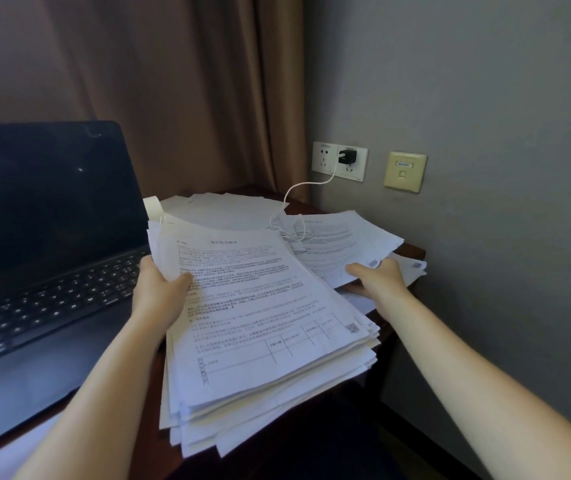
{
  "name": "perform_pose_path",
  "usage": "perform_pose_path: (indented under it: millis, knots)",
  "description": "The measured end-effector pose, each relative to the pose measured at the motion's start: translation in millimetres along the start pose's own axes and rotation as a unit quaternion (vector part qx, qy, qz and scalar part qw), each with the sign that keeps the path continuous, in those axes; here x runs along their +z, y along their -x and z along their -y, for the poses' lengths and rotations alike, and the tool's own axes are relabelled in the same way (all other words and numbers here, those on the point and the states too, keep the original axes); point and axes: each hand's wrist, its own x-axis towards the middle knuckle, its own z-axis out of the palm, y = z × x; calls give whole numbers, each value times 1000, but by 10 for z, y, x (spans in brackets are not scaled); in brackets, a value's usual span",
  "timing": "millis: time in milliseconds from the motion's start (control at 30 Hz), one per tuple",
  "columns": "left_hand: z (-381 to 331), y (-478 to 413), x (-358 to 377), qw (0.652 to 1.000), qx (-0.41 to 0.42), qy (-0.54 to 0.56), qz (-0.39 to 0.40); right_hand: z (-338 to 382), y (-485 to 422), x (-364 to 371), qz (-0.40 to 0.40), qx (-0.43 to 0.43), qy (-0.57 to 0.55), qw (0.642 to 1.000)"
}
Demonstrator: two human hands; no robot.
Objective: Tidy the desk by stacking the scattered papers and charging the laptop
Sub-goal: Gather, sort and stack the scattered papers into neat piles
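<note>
My left hand (159,289) grips the left edge of a thick stack of printed papers (263,327), thumb on top, holding it tilted above the desk's right part. Further right, my right hand (377,277) pinches the near edge of several loose sheets (339,244), thumb on top and fingers underneath. More white sheets (221,209) lie behind them. A white charging cable (294,220) runs from a black charger (347,156) in the wall socket and lies coiled on the loose sheets. The open black laptop (45,244) stands at the left, its screen dark.
The dark wooden desk (412,251) ends at the grey wall on the right. A white socket plate (325,155) and a beige network plate (404,171) are on that wall. Brown curtains (173,91) hang behind. A roll of white tape (154,207) sits by the laptop screen.
</note>
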Motion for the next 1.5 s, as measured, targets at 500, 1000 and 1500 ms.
perform_pose_path:
  millis: [500, 1000, 1500]
  knots:
    - [-41, 65, 13, 998, 40, -11, -44, 237, 251, -538, -206, -140, 61, 967]
    - [-112, 23, 11, 1000, -21, 16, -14, 235, 1209, 88, 8, -33, -138, 990]
    - [-67, 80, 27, 999, -1, -48, 15, 333, 698, -60, 76, 1, 269, 960]
